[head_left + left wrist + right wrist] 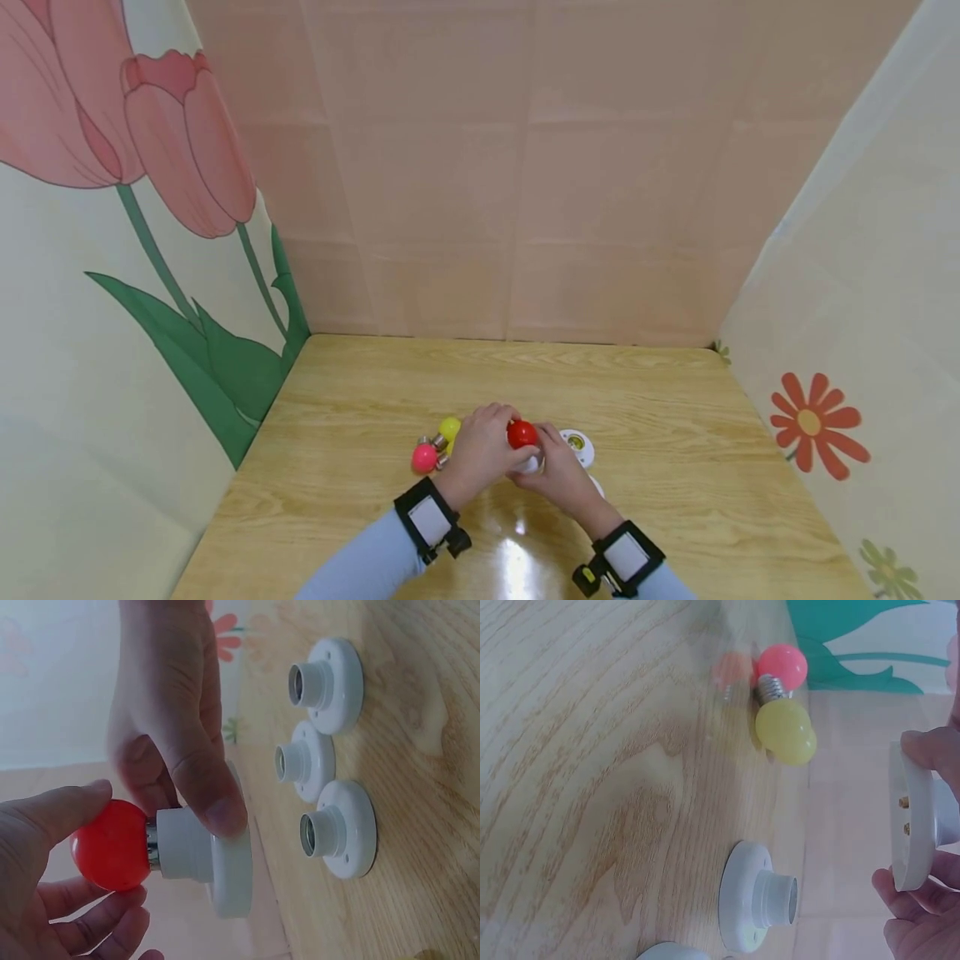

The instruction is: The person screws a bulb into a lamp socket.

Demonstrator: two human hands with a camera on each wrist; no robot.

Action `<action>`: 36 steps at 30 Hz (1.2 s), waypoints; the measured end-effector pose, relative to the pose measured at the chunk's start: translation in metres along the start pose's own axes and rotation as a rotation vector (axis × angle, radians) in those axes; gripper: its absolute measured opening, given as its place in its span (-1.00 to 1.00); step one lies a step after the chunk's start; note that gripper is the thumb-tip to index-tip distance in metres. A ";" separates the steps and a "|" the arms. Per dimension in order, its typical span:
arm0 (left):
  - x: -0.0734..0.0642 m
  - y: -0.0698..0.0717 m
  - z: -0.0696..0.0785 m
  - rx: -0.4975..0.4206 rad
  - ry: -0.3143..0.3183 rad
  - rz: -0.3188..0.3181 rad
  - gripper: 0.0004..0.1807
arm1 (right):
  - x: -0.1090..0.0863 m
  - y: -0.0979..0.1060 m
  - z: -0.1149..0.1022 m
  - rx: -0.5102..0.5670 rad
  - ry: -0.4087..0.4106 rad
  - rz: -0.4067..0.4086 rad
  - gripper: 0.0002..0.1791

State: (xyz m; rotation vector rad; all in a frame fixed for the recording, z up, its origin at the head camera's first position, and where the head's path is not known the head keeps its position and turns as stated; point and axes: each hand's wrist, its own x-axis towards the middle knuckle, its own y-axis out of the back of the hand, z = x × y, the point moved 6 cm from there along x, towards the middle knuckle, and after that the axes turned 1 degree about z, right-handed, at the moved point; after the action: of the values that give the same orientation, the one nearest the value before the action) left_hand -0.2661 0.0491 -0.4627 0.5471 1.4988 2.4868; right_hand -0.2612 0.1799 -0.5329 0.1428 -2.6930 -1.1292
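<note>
My left hand (477, 454) grips a round red light bulb (112, 844) between thumb and fingers. The right hand (562, 473) holds a white lamp socket (187, 844) by its round base, with the thumb on the rim. In the left wrist view the bulb's metal screw end stands at the socket's mouth, part of its thread still showing. Both are raised above the table, and the right wrist view shows the hollow underside of the socket base (911, 825) with two brass screws.
Three more white lamp sockets (345, 829) stand mouth up on the wooden table (360, 533), right of the hands. To the left lie a pink bulb (423, 458) and yellow bulbs (450, 428). Patterned cloth walls (517, 208) surround the table's back and sides.
</note>
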 end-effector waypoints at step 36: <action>0.001 0.000 0.000 0.075 -0.068 0.033 -0.40 | 0.000 0.000 0.000 -0.020 0.068 0.046 -0.26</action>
State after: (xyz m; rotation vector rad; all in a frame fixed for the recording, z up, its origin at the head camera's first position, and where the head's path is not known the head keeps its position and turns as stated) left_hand -0.2674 0.0493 -0.4621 0.6665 1.5753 2.4182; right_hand -0.2609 0.1795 -0.5329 0.1129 -2.6113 -1.1174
